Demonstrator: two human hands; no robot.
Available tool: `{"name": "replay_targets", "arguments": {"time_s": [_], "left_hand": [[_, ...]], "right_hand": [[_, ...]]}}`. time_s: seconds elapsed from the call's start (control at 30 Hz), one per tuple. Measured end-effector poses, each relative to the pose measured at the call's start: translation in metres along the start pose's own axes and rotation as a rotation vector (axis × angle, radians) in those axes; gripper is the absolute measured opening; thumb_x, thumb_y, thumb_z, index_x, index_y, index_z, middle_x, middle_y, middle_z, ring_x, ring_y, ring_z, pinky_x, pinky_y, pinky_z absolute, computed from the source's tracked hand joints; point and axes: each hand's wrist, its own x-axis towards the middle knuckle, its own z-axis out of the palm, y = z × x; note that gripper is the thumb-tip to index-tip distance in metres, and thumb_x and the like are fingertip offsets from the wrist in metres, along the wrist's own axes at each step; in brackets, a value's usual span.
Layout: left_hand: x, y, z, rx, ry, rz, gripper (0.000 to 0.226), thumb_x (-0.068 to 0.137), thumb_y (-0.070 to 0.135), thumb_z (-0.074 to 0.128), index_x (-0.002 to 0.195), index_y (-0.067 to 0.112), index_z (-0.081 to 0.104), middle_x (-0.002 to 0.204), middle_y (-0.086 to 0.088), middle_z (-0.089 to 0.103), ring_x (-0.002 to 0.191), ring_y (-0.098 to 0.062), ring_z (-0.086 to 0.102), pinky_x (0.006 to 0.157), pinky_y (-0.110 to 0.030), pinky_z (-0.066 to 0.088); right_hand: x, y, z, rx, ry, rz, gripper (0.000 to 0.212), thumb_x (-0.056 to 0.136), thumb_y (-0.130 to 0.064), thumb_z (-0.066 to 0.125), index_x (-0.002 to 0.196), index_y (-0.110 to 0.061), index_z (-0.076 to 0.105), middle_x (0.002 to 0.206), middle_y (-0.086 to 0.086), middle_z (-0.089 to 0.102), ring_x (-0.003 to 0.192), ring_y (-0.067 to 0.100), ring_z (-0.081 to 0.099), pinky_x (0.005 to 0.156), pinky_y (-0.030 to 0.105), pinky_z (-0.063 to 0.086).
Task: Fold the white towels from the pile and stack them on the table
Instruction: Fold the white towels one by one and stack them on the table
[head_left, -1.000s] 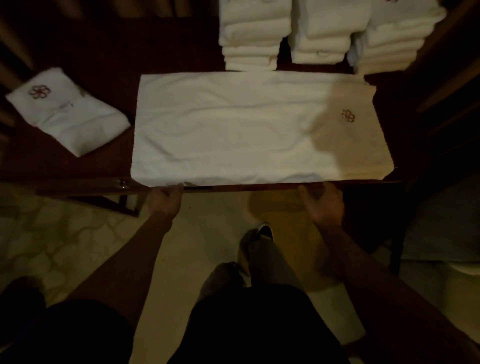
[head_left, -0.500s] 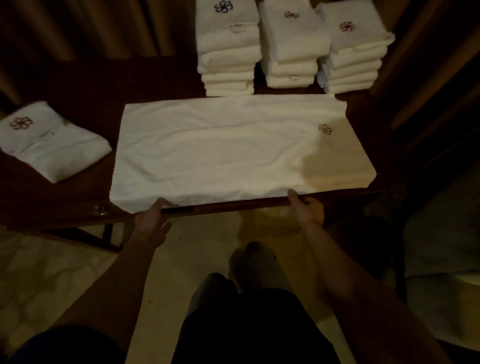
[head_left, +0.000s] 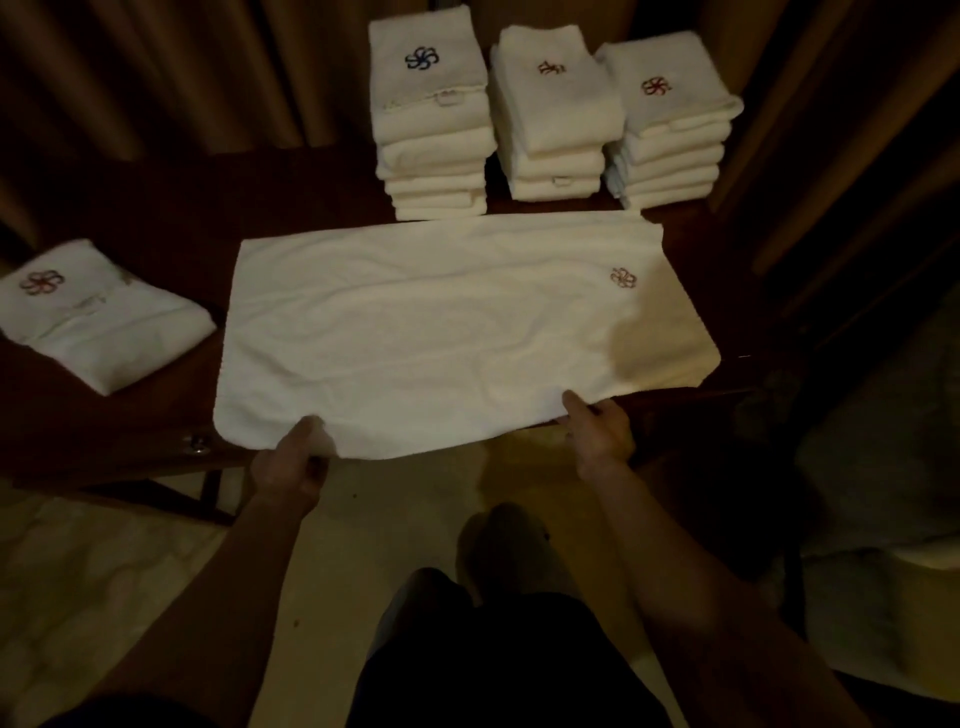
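Note:
A white towel (head_left: 441, 332) with a small red flower mark near its right end lies spread flat across the dark wooden table (head_left: 156, 426). Its near edge is lifted a little off the table edge. My left hand (head_left: 291, 462) pinches that near edge towards the left, thumb on top. My right hand (head_left: 597, 431) pinches the same edge further right, thumb on top of the cloth. Three stacks of folded white towels (head_left: 550, 130) stand in a row at the back of the table.
A single folded white towel (head_left: 98, 322) with a red flower mark lies at the table's left end. Curtains hang behind the table. Pale floor and my legs are below. A light-coloured bulky thing (head_left: 883, 519) sits at the right, dim.
Both hands rose from below the table edge and took hold of the towel's near edge, which now lifts slightly. The camera tilted up, showing more of the stacks.

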Motion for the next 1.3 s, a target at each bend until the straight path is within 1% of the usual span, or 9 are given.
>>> {"name": "replay_targets", "arguments": {"time_s": [0.1, 0.33, 0.43, 0.5, 0.7, 0.77, 0.93, 1.1, 1.3], "left_hand": [[-0.019, 0.008, -0.003, 0.000, 0.101, 0.098, 0.056, 0.079, 0.023, 0.081, 0.129, 0.010, 0.059, 0.125, -0.003, 0.065, 0.097, -0.014, 0.065, 0.078, -0.028, 0.054], [-0.055, 0.049, 0.017, 0.309, 0.370, 0.356, 0.064, 0.084, 0.018, 0.078, 0.134, -0.001, 0.044, 0.136, -0.018, 0.054, 0.124, -0.029, 0.054, 0.101, -0.034, 0.045], [-0.066, 0.071, 0.025, 0.398, 0.416, 0.406, 0.061, 0.079, 0.019, 0.083, 0.121, 0.006, 0.040, 0.130, -0.020, 0.052, 0.116, -0.029, 0.054, 0.092, -0.030, 0.043], [-0.070, 0.083, 0.032, 0.408, 0.414, 0.454, 0.059, 0.077, 0.019, 0.084, 0.112, 0.015, 0.037, 0.126, -0.020, 0.055, 0.111, -0.031, 0.057, 0.088, -0.032, 0.044], [-0.057, 0.106, 0.048, 0.429, 0.254, 0.517, 0.028, 0.081, 0.017, 0.079, 0.100, 0.025, 0.060, 0.093, -0.009, 0.068, 0.089, -0.027, 0.069, 0.077, -0.044, 0.060], [-0.049, 0.112, 0.056, 0.441, 0.232, 0.490, 0.014, 0.086, 0.015, 0.073, 0.098, 0.019, 0.066, 0.096, -0.012, 0.070, 0.093, -0.029, 0.069, 0.084, -0.042, 0.058], [-0.021, 0.119, 0.075, 0.471, 0.257, 0.380, 0.027, 0.087, 0.002, 0.061, 0.110, 0.015, 0.068, 0.106, -0.009, 0.066, 0.100, -0.029, 0.064, 0.092, -0.036, 0.053], [0.000, 0.125, 0.097, 0.557, 0.317, 0.320, 0.033, 0.085, -0.008, 0.062, 0.115, 0.004, 0.067, 0.108, -0.008, 0.063, 0.089, -0.019, 0.060, 0.063, 0.002, 0.039], [0.024, 0.123, 0.105, 0.785, 0.393, 0.332, 0.030, 0.087, 0.021, 0.074, 0.115, 0.010, 0.069, 0.111, -0.016, 0.072, 0.107, -0.033, 0.066, 0.093, -0.035, 0.048]], "right_hand": [[-0.013, -0.010, -0.007, -0.103, 0.083, -0.116, 0.027, 0.091, -0.015, 0.072, 0.090, -0.001, 0.049, 0.073, 0.002, 0.054, 0.064, 0.013, 0.050, 0.044, 0.008, 0.035], [-0.042, -0.050, -0.008, -0.085, 0.203, -0.288, 0.041, 0.082, -0.012, 0.079, 0.098, -0.008, 0.042, 0.087, 0.003, 0.051, 0.072, 0.018, 0.050, 0.051, 0.004, 0.037], [-0.044, -0.065, -0.009, -0.100, 0.193, -0.331, 0.037, 0.084, -0.016, 0.079, 0.104, -0.012, 0.048, 0.101, 0.010, 0.060, 0.085, 0.023, 0.059, 0.055, 0.003, 0.043], [-0.040, -0.075, -0.006, -0.157, 0.160, -0.365, 0.023, 0.086, -0.019, 0.076, 0.096, -0.012, 0.057, 0.096, 0.008, 0.063, 0.087, 0.023, 0.060, 0.069, 0.022, 0.055], [-0.022, -0.109, 0.005, -0.250, 0.068, -0.380, 0.014, 0.094, -0.017, 0.062, 0.107, -0.017, 0.066, 0.103, 0.007, 0.069, 0.096, 0.028, 0.066, 0.079, 0.033, 0.055], [-0.013, -0.117, 0.008, -0.335, 0.033, -0.380, 0.027, 0.090, -0.011, 0.057, 0.112, -0.025, 0.065, 0.108, 0.007, 0.069, 0.096, 0.029, 0.067, 0.083, 0.044, 0.059], [0.010, -0.139, 0.017, -0.559, 0.067, -0.454, 0.029, 0.091, -0.006, 0.059, 0.117, -0.014, 0.068, 0.107, 0.008, 0.071, 0.091, 0.022, 0.063, 0.075, 0.021, 0.040], [0.052, -0.143, 0.036, -0.636, -0.002, -0.448, 0.023, 0.090, -0.021, 0.069, 0.112, -0.015, 0.069, 0.102, 0.007, 0.072, 0.097, 0.026, 0.066, 0.079, 0.024, 0.039], [0.096, -0.149, 0.059, -0.811, -0.084, -0.499, 0.018, 0.094, -0.023, 0.062, 0.106, -0.013, 0.070, 0.102, 0.014, 0.071, 0.097, 0.035, 0.064, 0.081, 0.037, 0.048]]}}
